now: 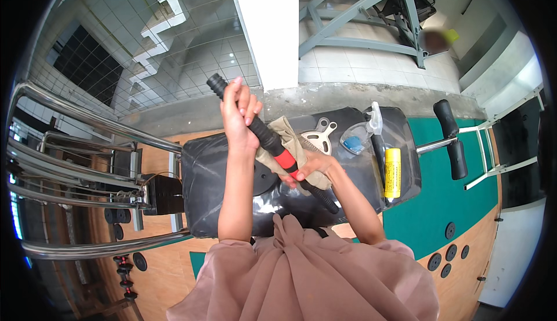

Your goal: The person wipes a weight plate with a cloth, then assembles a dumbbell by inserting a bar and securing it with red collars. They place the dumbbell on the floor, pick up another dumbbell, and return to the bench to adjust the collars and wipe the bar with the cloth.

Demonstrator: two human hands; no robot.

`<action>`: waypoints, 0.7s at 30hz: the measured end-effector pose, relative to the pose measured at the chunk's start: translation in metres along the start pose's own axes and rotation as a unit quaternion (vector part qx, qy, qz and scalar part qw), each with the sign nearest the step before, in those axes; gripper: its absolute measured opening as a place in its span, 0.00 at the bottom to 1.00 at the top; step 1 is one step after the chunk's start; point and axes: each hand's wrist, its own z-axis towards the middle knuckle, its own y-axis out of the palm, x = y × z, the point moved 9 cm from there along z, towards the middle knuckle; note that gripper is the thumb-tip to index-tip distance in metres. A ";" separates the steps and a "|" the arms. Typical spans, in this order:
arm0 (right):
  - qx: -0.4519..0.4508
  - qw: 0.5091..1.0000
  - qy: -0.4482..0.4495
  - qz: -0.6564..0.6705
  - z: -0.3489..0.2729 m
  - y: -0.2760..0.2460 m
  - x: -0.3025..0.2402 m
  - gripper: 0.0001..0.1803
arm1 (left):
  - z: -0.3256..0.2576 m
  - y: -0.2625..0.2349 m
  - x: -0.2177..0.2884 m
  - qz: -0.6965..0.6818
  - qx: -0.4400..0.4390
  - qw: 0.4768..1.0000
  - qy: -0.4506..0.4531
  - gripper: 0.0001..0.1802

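Note:
A black dumbbell bar (265, 132) with ribbed ends and a red middle band slants above a black padded bench. Its upper end points to the far left. My left hand (237, 112) is closed round the upper part, fingers curled. Lower down, my right hand (310, 167) grips the bar near the red band, with a khaki cloth (282, 129) bunched between palm and bar. The cloth hides part of the bar. Beneath the bar, a black weight plate (265, 183) lies on the bench. Just beyond my right hand are flat silver metal pieces (322, 134) with holes.
On the bench (203, 164), a clear spray bottle (360, 135) with blue contents lies beside a yellow can (393, 173). Chrome rails (98, 118) stand at left. Foam rollers (449, 138) jut from the right. Small weight plates (451, 253) rest on the floor; a grey frame (360, 22) stands behind.

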 end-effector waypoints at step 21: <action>0.363 0.694 -0.021 -0.622 -0.077 0.007 -0.022 0.23 | -0.007 -0.014 0.081 -0.069 0.068 0.986 0.136 0.16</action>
